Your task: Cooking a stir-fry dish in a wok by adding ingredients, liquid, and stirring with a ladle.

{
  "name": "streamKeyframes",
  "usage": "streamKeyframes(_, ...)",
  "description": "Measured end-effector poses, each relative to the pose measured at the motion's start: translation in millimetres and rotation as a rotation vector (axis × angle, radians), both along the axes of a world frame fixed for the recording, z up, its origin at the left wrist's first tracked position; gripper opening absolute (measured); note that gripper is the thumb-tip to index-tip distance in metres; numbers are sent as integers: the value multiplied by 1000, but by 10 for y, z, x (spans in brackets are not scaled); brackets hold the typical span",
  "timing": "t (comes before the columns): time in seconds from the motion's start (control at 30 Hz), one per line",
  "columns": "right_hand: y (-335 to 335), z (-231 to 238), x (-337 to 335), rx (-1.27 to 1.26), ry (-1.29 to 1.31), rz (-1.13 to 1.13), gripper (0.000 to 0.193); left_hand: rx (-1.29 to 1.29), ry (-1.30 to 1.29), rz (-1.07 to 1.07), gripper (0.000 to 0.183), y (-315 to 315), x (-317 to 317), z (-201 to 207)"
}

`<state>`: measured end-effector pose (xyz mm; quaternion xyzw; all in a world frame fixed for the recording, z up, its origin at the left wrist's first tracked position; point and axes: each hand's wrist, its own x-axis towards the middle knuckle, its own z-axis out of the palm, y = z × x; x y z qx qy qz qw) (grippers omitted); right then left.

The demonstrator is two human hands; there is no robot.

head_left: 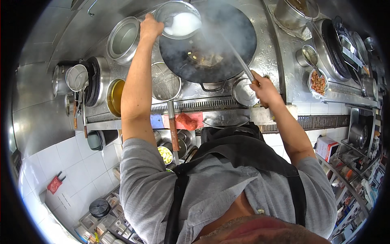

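Head view: the work looks partway along, judging by the wok (pixel 243 34), which sits on the range with food (pixel 209 59) already in it and steam rising thickly over its far half. The left hand (pixel 151 28) is clamped on the rim of a bowl (pixel 166 15), tipped above the wok's far left edge. White stuff (pixel 183 24) lies toward the bowl's lower side, so emptying it seems undone; whether any is falling, the steam hides, and I cannot tell if it is powder or liquid. The right hand (pixel 266 90) has its fingers wrapped round the handle of a tool (pixel 239 59) that slants into the wok; its far end is lost in the steam. Mixing therefore appears unfinished, and the food is not yet out of the wok.

Counted: one wok in use, one held bowl, one held tool. Strainers number two: one (pixel 165 84) just beside the wok, partly behind the left forearm, and one (pixel 77 78) at far left. One basin (pixel 122 40) stands left of the held bowl, one pot holds yellow liquid (pixel 118 97), one cup (pixel 301 60) carries one spoon (pixel 312 63), and one dish near it holds red-brown bits (pixel 318 84).
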<state>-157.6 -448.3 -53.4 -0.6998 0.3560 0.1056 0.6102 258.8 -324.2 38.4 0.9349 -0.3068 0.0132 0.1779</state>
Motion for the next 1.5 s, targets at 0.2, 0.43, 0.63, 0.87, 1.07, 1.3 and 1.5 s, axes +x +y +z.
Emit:
streamKeyframes(0.2,-4,47,-47,39,-10,56,59,26,25,46,55,87,18,46)
streamKeyframes(0.43,100,-113,-115,-505,-185,65,54,21,39,44,52,5,-83,83)
streamKeyframes(0.63,181,-98,-83,-669,-132,150,58,3,82,35,54,-63,-36,-13)
streamKeyframes(0.87,119,91,-49,-57,-20,-36,55,-9,38,6,48,16,-96,64)
streamKeyframes(1.07,-43,65,-109,166,-10,-28,60,-10,138,66,54,57,-58,66)
streamKeyframes(1.3,135,-139,-134,-551,-199,54,53,26,-5,18,52,63,-102,123)
streamKeyframes(1.5,155,-255,-80,-800,-280,149,56,22,-4,8,48,28,-71,90)
